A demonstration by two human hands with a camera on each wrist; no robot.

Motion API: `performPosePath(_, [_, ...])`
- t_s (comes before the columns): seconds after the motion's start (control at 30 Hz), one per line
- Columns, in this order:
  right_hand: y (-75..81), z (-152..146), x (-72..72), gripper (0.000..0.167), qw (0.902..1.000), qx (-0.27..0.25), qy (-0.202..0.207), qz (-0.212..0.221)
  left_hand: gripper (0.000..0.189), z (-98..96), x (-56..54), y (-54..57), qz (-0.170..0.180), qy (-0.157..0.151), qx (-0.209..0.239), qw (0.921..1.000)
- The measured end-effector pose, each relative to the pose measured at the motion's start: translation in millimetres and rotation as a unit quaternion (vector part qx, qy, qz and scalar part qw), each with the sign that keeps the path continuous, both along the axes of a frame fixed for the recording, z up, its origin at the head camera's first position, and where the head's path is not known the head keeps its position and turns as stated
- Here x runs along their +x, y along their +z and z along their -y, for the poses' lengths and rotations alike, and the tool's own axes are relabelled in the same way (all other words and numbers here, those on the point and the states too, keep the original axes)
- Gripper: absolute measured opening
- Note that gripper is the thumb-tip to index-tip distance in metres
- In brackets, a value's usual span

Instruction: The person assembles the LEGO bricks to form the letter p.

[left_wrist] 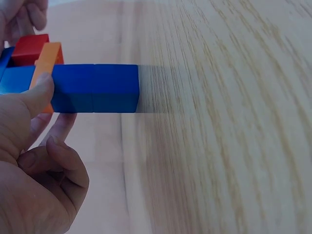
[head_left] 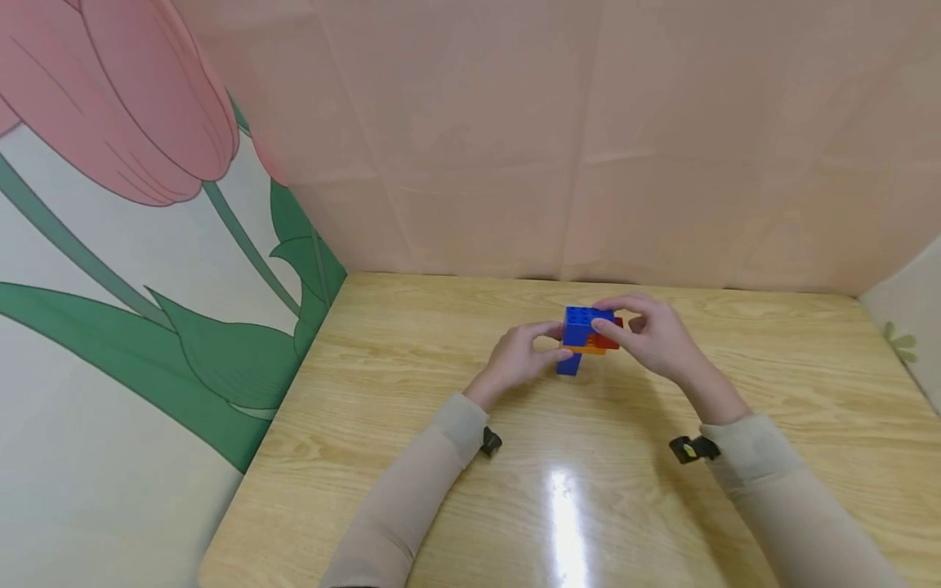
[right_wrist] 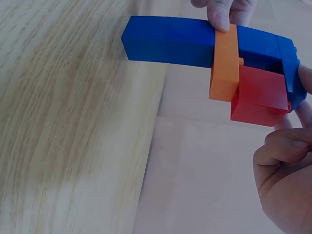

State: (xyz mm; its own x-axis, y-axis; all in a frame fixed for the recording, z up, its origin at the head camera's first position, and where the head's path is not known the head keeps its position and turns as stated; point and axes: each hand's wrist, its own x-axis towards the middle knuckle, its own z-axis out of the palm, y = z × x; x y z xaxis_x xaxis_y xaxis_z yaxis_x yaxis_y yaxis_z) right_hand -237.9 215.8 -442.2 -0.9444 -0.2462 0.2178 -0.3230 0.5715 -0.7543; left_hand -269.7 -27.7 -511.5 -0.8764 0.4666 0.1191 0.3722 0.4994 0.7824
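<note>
A small toy building-brick structure stands upright on the wooden table. Its base is a column of blue bricks (left_wrist: 97,87). Above that come an orange brick (right_wrist: 224,73), then another blue brick (right_wrist: 258,48) beside a red brick (right_wrist: 259,97), with a studded blue top piece (head_left: 581,314) over them. My left hand (head_left: 517,357) pinches the structure around the orange brick, thumb on the near side. From the right, my right hand (head_left: 662,339) grips the blue top piece between thumb and fingers. In the right wrist view, its other fingers are curled below the red brick.
The light wooden table (head_left: 367,367) reaches back to a pinkish cloth wall (head_left: 470,163). A panel with painted tulips (head_left: 147,343) borders the left side, and a pale panel (head_left: 907,327) stands at the right edge. Small black devices sit at both cuffs.
</note>
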Motion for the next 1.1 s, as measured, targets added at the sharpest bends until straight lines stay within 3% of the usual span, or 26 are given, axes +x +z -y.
performPosePath(0.6, [-10.9,-7,-0.7,0.028,0.9985,-0.043,-0.022,-0.024,0.053,-4.2,-0.4,6.0,-0.007,-0.002,-0.017,0.9998])
performPosePath(1.1, [-31.7,-17,5.9,0.049,0.9976,-0.068,-0.003,-0.013,0.053,-0.2,0.7,0.2,-0.007,0.005,-0.017,0.9998])
